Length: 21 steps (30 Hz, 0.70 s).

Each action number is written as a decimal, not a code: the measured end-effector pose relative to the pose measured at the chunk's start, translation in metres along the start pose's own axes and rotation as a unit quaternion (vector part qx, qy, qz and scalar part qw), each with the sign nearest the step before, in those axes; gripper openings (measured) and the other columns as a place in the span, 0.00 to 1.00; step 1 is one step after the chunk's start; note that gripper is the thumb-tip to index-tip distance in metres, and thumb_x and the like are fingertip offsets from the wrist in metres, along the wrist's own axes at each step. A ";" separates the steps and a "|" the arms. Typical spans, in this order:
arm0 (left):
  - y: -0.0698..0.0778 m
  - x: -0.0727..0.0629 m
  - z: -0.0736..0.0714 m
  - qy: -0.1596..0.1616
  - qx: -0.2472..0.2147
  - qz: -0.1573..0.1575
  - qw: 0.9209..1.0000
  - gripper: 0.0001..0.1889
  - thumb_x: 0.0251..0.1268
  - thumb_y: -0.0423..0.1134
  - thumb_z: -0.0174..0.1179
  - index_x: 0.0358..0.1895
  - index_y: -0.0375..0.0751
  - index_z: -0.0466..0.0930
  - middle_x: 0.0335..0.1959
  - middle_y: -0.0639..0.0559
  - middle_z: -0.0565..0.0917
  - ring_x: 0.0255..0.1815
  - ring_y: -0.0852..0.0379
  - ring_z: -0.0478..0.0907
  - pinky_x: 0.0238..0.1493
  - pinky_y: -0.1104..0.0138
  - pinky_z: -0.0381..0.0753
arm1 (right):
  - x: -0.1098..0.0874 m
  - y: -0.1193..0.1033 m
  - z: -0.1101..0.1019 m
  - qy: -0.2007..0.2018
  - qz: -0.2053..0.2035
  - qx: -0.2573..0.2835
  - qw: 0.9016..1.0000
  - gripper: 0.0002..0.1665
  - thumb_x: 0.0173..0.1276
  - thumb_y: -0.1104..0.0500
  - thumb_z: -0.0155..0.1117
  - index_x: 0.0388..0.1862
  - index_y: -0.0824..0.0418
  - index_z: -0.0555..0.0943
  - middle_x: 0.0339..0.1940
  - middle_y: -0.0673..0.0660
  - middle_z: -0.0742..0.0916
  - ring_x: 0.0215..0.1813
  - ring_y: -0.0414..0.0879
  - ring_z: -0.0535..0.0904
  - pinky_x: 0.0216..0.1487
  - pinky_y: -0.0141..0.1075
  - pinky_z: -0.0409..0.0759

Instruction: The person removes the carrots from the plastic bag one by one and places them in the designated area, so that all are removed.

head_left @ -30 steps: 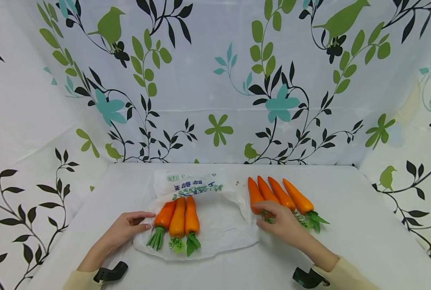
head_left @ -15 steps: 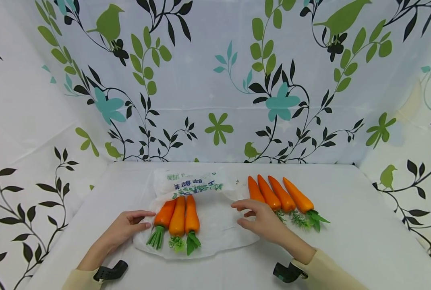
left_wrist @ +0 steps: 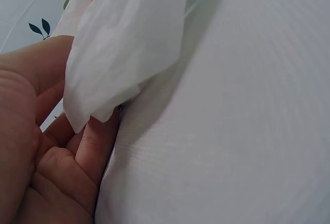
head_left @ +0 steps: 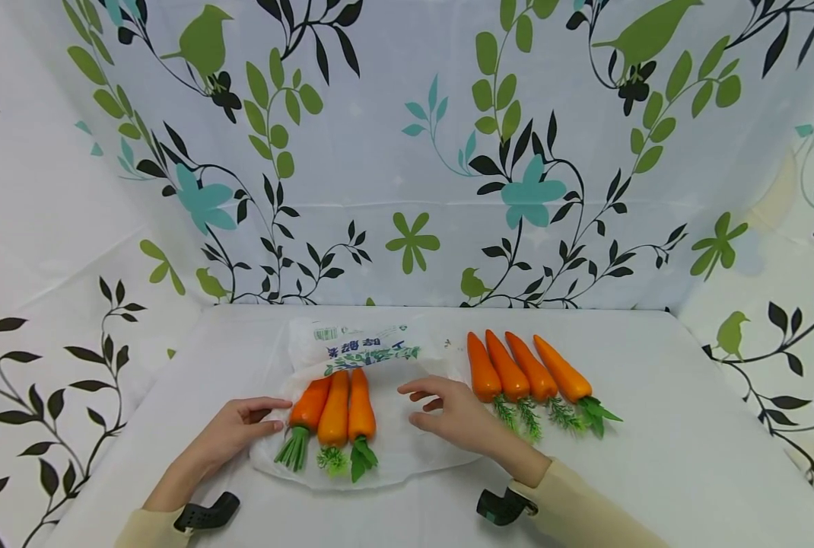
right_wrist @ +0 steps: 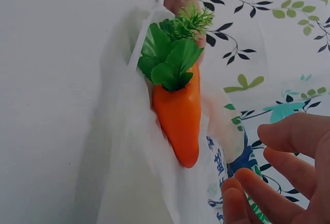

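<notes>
A white plastic bag [head_left: 427, 449] with printed lettering lies on the table. On it are three orange carrots [head_left: 335, 415] with green tops, their tips under the bag's upper flap; in the right wrist view one carrot [right_wrist: 178, 118] shows leafy greens. At the bag's left edge my left hand [head_left: 232, 435] holds the plastic, its fingertips partly hidden behind the bag edge [left_wrist: 124, 48] in the left wrist view. My right hand [head_left: 458, 417] hovers over the bag's right part, fingers loosely bent and holding nothing. Several more carrots [head_left: 530, 369] lie in a row right of the bag.
The white table [head_left: 653, 457] extends around the bag. A patterned curtain [head_left: 407, 152] with leaves and birds hangs behind and at both sides. Each wrist wears a dark camera, such as the left wrist camera [head_left: 207, 511].
My right hand has moved left from the row of carrots to over the bag, uncovering the carrots' green tops. The left hand has stayed at the bag's left edge.
</notes>
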<state>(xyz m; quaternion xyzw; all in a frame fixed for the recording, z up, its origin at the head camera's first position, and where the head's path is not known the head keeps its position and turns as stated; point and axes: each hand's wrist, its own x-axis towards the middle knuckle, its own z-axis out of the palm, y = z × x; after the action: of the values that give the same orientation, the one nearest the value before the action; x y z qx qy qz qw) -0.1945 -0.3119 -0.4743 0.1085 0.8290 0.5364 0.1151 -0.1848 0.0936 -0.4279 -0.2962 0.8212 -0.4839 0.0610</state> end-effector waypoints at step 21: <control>0.006 0.000 0.001 -0.004 0.006 -0.004 1.000 0.22 0.64 0.41 0.68 0.60 0.36 0.81 0.63 0.39 0.78 0.59 0.67 0.72 0.55 0.78 0.69 | 0.037 -0.008 0.051 -0.029 0.063 0.029 0.997 0.24 0.64 0.61 0.70 0.60 0.58 0.82 0.61 0.56 0.78 0.56 0.53 0.79 0.53 0.36 0.79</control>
<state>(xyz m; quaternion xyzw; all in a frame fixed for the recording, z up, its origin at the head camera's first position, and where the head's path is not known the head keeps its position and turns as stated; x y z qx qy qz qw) -0.1938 -0.3092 -0.4694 0.1085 0.8318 0.5309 0.1201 -0.1921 0.0324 -0.4410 -0.2560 0.8218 -0.4939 0.1234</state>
